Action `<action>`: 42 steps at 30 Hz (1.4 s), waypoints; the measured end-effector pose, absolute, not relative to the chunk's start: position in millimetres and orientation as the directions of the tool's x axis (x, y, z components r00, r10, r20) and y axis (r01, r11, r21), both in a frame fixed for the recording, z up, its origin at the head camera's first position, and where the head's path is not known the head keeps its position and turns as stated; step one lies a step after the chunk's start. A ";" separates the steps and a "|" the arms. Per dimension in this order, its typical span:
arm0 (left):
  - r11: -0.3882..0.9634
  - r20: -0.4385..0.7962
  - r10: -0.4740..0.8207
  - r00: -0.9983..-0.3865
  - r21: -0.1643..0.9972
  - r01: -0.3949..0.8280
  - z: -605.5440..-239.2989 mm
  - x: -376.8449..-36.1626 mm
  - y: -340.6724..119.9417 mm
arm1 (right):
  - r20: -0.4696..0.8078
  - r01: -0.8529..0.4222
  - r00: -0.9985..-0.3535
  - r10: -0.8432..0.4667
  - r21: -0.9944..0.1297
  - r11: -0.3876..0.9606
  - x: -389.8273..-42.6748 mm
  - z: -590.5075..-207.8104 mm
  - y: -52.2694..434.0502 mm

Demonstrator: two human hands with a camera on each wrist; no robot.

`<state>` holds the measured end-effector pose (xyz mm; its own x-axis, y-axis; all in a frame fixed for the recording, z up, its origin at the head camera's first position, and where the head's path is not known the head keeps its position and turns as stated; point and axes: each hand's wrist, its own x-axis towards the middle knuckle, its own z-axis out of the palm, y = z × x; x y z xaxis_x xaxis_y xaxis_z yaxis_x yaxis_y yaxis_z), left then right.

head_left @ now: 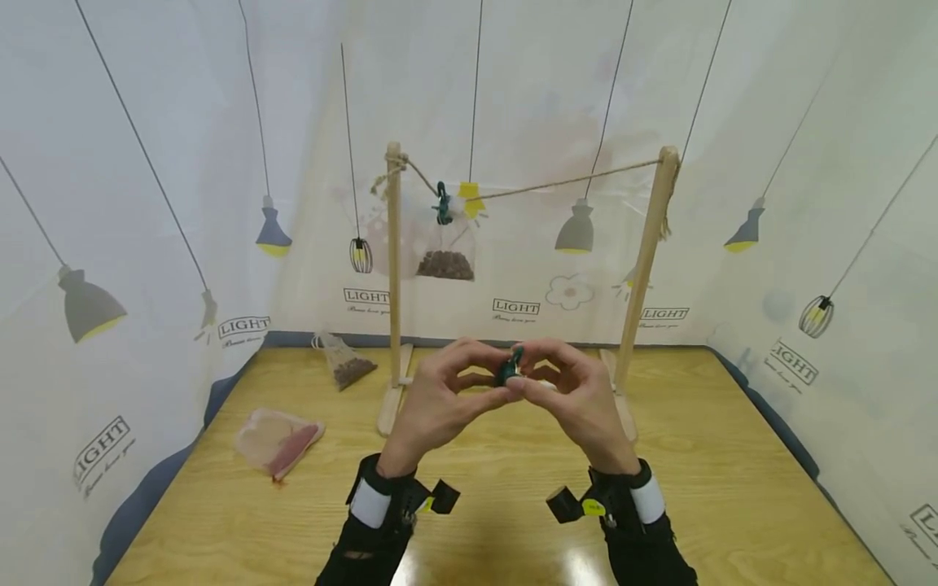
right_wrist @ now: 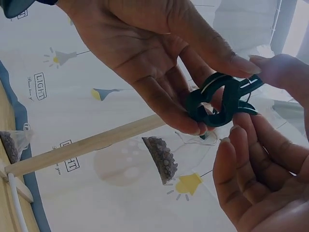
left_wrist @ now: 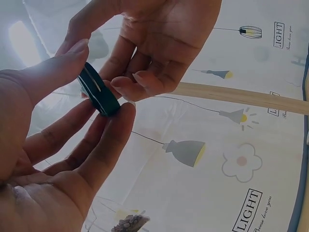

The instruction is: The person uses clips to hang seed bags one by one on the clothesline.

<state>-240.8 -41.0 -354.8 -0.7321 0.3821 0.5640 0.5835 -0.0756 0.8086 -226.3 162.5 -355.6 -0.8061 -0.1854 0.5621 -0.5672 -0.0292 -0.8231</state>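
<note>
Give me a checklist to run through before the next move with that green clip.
1. Clip held: ok. The green clip is pinched between the left hand and right hand.
2. Clip's mouth open: cannot tell.
3. Free space on the twine line: ok, the stretch toward the right post is bare.
4. One bag already hung: ok. The hanging bag sits under another green clip.
5. Next bags within view: ok. The bag of brown bits and the flat pink bag lie on the table.
6. Stand upright: ok.
</note>
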 end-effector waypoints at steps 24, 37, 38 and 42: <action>0.067 0.527 0.224 -0.820 0.831 0.552 -358.2 -260.3 -74.7 | 0.597 -0.597 -0.799 0.066 -0.802 0.030 -224.6 -345.6 187.2; 0.195 0.441 -0.019 -0.897 0.882 0.429 -372.1 -287.4 -118.7 | 0.590 -0.596 -0.793 0.150 -0.803 0.009 -225.7 -344.0 197.5; 0.209 0.428 -0.041 -0.903 0.887 0.411 -373.5 -290.6 -123.5 | 0.588 -0.594 -0.794 0.155 -0.804 0.008 -225.9 -343.9 198.1; 0.256 0.385 -0.126 -0.914 0.903 0.345 -378.8 -300.3 -145.8 | 0.583 -0.592 -0.797 0.158 -0.806 -0.008 -226.9 -342.9 199.2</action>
